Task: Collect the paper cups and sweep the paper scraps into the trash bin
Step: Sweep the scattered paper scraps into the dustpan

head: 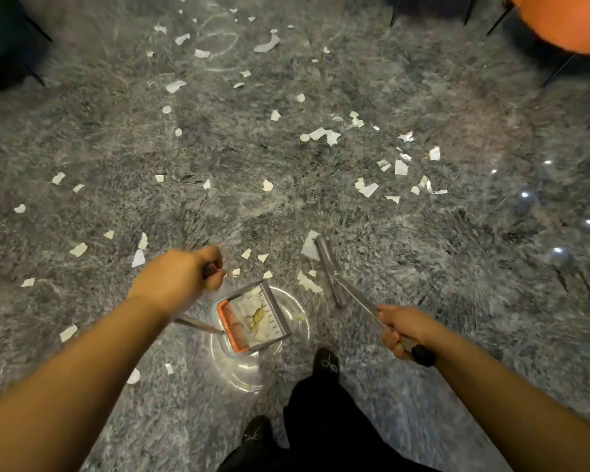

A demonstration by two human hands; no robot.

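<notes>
Head view, blurry: your dark legs and shoes (pixel 326 364) are cut off at the bottom edge. Your right hand (pixel 402 330) is curled round the broom handle (pixel 372 310); the broom head (pixel 329 267) lies on the grey carpet (pixel 423 97), its bristles hard to make out. Your left hand (pixel 178 277) grips the dustpan handle (pixel 210 269), fist partly hiding it. The dustpan (pixel 252 318), loaded with scraps, hangs tilted over a clear trash bin (pixel 297 321) whose rim barely shows. Paper scraps (pixel 401 166) are scattered across the carpet beyond. Far right, an orange chair (pixel 566 18) is cropped.
</notes>
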